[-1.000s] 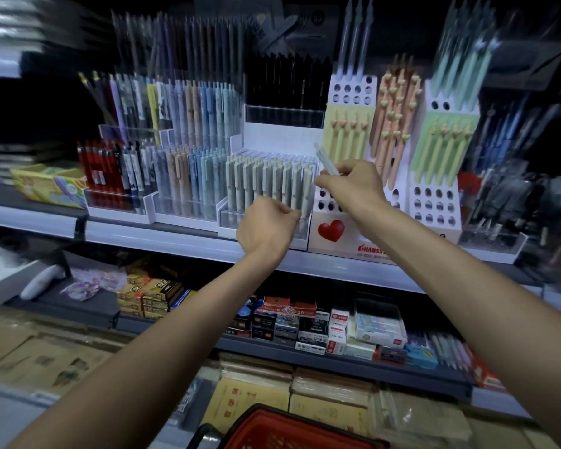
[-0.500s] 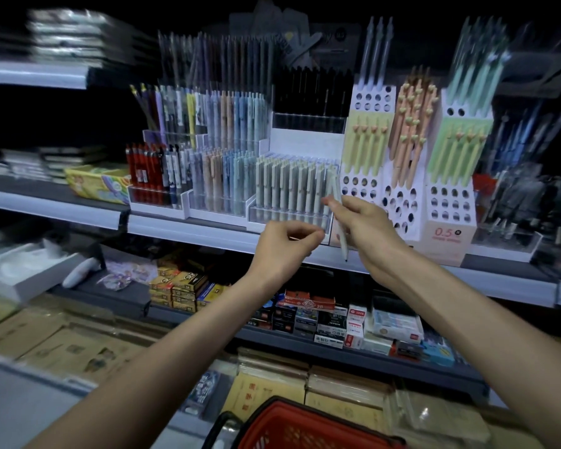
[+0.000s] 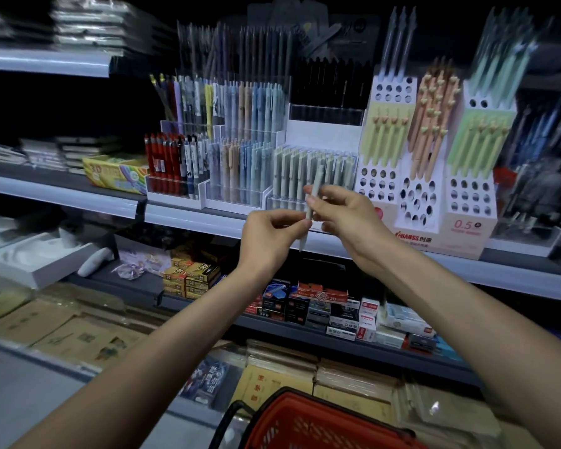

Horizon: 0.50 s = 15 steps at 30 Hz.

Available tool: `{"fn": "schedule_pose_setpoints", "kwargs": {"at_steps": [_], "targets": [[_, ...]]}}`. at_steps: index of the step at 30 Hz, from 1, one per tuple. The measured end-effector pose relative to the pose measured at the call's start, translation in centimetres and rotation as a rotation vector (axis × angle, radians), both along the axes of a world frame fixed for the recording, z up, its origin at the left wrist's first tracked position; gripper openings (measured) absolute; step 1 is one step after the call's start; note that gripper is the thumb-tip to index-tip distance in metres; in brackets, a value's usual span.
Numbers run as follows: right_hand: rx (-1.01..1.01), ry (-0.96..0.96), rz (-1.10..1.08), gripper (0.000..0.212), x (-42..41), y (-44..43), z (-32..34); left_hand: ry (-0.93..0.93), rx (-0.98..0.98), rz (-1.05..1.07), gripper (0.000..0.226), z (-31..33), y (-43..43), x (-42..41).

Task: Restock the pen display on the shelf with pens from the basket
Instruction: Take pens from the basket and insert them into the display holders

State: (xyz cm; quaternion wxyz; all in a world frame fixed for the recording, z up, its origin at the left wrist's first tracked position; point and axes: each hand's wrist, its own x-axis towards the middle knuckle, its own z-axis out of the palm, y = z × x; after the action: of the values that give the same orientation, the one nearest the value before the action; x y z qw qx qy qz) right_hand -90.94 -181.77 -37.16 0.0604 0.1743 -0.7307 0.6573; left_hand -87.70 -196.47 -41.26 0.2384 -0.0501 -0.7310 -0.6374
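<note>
Dim shop shelving fills your view. Your slim pale grey-green pen (image 3: pixel 311 202) stands nearly upright (tip down), pinched by your right hand (image 3: pixel 347 215) and left hand (image 3: pixel 269 234), before the clear acrylic tray of matching pens (image 3: pixel 311 176); red plastic basket (image 3: pixel 305 422) below.

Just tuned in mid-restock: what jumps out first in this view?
Dead centre, both hands pinch one pale grey pen held nearly upright: right hand near its upper half, left hand lower down. Right behind stands the clear tray of matching grey pens on the shelf, and the red basket sits at bottom centre.
</note>
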Motion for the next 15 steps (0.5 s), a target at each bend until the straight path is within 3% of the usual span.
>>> {"fn": "schedule_pose_setpoints", "kwargs": {"at_steps": [4,15], "targets": [[-0.139,0.037,-0.026,0.013,-1.1,-1.3,2.1,0.022,-0.030,0.039,0.006,0.4,-1.9,-1.0],[0.100,0.325,-0.209,0.009,-6.0,-5.9,7.5,0.049,-0.024,0.117,0.012,3.9,-5.6,-7.1]]}}
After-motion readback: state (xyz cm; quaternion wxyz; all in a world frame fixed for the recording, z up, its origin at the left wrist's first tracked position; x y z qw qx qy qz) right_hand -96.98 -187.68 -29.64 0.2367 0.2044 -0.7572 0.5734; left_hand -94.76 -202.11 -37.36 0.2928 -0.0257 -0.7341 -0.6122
